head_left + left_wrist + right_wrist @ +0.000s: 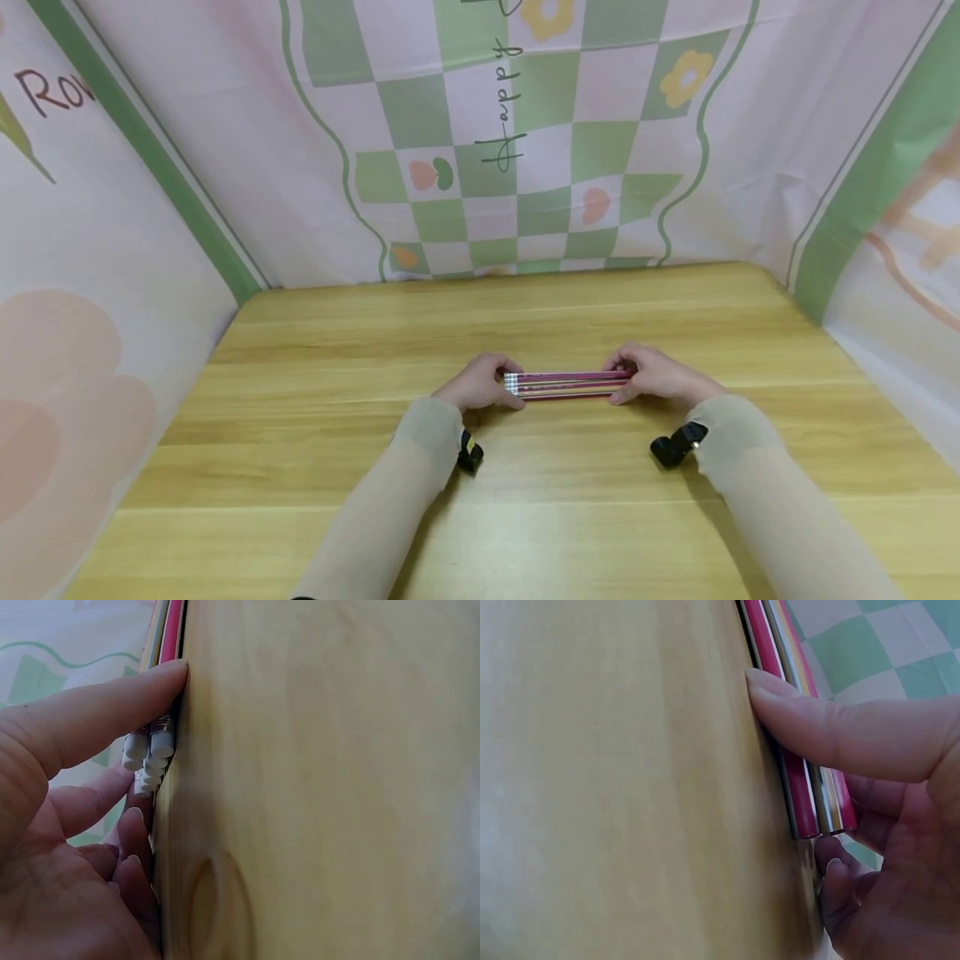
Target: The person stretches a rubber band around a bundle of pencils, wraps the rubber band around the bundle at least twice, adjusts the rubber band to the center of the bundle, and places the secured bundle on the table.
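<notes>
A bundle of striped pencils (566, 385) in red, white and other colours lies level across the middle of the wooden table. My left hand (482, 383) holds the eraser end, thumb on the near side and fingers on the far side. In the left wrist view several white erasers (154, 757) are stacked in two layers between thumb and fingers. At the other end, my right hand (656, 377) grips the pencils the same way. The right wrist view shows their flat unsharpened ends (817, 829) just past the thumb. The fingers partly hide both ends.
The wooden tabletop (300, 467) stretches around both arms. Behind it hangs a checkered green and white cloth (517, 167), with printed cloth walls at the left and right sides. Small black cameras (677, 444) are strapped at both wrists.
</notes>
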`<state>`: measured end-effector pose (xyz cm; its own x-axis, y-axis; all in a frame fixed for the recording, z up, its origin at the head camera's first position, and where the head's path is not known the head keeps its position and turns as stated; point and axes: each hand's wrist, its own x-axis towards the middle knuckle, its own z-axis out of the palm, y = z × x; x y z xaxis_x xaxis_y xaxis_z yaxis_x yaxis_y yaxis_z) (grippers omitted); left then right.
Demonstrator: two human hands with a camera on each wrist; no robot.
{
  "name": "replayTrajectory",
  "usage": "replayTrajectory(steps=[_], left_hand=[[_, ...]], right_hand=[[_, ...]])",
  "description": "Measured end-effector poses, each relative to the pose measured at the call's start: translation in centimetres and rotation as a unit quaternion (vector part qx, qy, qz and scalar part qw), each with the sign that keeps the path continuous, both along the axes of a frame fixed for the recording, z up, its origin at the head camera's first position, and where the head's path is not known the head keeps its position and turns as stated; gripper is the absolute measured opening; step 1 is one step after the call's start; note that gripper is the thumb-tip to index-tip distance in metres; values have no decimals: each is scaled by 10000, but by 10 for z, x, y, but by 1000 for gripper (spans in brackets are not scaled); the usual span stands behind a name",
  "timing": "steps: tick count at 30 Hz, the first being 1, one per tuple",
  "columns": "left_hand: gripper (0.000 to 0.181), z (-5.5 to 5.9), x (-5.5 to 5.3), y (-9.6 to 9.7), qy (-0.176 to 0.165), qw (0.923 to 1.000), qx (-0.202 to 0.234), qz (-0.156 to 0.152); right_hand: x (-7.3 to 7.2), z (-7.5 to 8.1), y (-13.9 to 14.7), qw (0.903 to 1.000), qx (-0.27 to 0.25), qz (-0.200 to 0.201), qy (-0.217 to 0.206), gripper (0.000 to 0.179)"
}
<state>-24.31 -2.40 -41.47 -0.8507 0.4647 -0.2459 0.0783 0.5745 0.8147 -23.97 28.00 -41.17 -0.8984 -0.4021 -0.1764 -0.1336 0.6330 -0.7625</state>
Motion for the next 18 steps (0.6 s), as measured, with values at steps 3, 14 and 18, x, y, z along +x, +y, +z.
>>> replayTrajectory(steps=[3, 14, 18], left_hand=[[46, 0, -1, 0, 2, 10000, -7, -7], [38, -1, -2, -1, -40, 9999, -120, -18], [37, -1, -2, -1, -77, 9999, -127, 3]], right_hand=[[1, -1, 1, 10000, -72, -14, -13, 47], [2, 1, 1, 10000, 29, 24, 12, 46], [3, 1, 1, 10000, 55, -9, -51, 44]])
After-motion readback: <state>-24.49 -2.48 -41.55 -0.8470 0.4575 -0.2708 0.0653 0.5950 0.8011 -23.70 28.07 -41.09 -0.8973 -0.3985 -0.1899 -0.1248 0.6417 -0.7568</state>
